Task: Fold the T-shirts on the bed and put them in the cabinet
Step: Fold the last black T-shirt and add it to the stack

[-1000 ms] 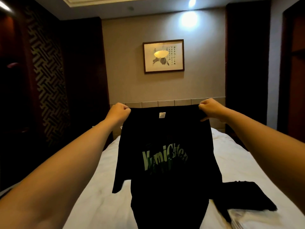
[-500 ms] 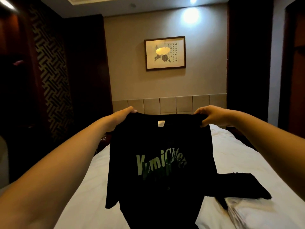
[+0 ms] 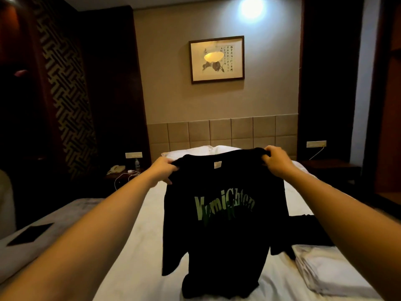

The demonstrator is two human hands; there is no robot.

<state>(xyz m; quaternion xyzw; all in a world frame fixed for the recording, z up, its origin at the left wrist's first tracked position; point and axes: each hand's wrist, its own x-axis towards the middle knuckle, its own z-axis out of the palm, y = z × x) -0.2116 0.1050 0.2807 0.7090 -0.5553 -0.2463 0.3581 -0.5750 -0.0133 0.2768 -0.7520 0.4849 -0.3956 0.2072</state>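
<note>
Now L hand (image 3: 161,170) & R hand (image 3: 276,160) grip black T-shirt (image 3: 223,213) shoulders, hem touching bed (image 3: 141,235).

Black T-shirt (image 3: 219,231) held up by left hand (image 3: 161,170), right hand (image 3: 276,162), above white bed (image 3: 138,235)

- Tan wall (image 3: 173,72) at the back, middle of the frame.
- Framed picture (image 3: 217,59) high on that wall, with a bright light spot (image 3: 251,6) above it near the top edge.
- Padded tan headboard (image 3: 221,133) in squares, low on the wall.
- Dark wood panel with a zigzag pattern (image 3: 65,83) at the upper left.
- Small side table (image 3: 123,172) at the middle left, with a phone (image 3: 116,169), a little bottle (image 3: 137,164) and a white cord (image 3: 123,178).
- Another dark side table (image 3: 329,168) at the middle right, below a wall socket (image 3: 316,144).
</note>
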